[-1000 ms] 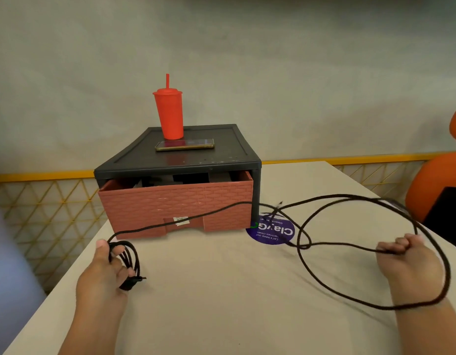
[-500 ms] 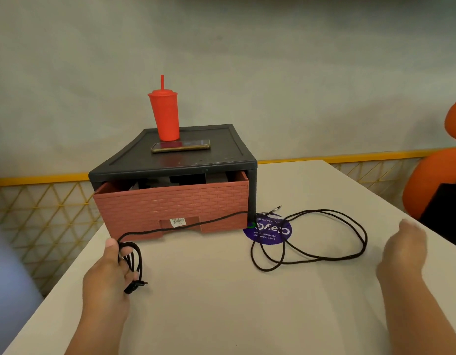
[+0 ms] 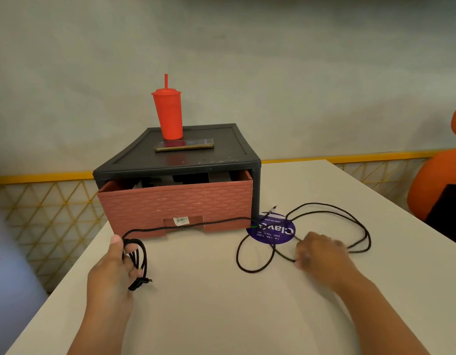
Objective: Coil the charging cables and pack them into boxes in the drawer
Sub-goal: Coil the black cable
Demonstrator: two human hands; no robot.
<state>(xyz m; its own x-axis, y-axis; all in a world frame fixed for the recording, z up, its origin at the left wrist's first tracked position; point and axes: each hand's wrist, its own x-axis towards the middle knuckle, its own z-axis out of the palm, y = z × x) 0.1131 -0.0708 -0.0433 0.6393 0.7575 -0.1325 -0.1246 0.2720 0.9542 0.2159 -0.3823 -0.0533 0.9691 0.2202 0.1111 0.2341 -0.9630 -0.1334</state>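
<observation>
**Left hand grips a part-coiled cable; right hand lies over the loose loops on the desk**

The fingers of the left hand (image 3: pixel 111 267) are curled through several loops of a black charging cable (image 3: pixel 196 223). The thumb stands upright against the top of the loops, and a plug end hangs just below the fingers. The palm faces right, and the bare forearm runs back towards the desk's (image 3: pixel 221 308) near edge, close to its left side.

From the thumb, the cable runs right along the foot of a pink brick-patterned drawer (image 3: pixel 175 203). It then crosses a round purple sticker (image 3: pixel 271 230) and sprawls in loose loops towards the desk's right edge.

The right hand (image 3: pixel 321 254) lies palm down over those loops, its fingertips bent down at one strand. The hand is blurred, so whether the fingers pinch the strand cannot be told. Its forearm angles back to the near right.

The drawer sits partly pulled out of a black drawer unit (image 3: pixel 196 162) near the desk's far edge. A red lidded cup (image 3: pixel 168 114) with a straw and a phone (image 3: pixel 184 145) rest on top.
</observation>
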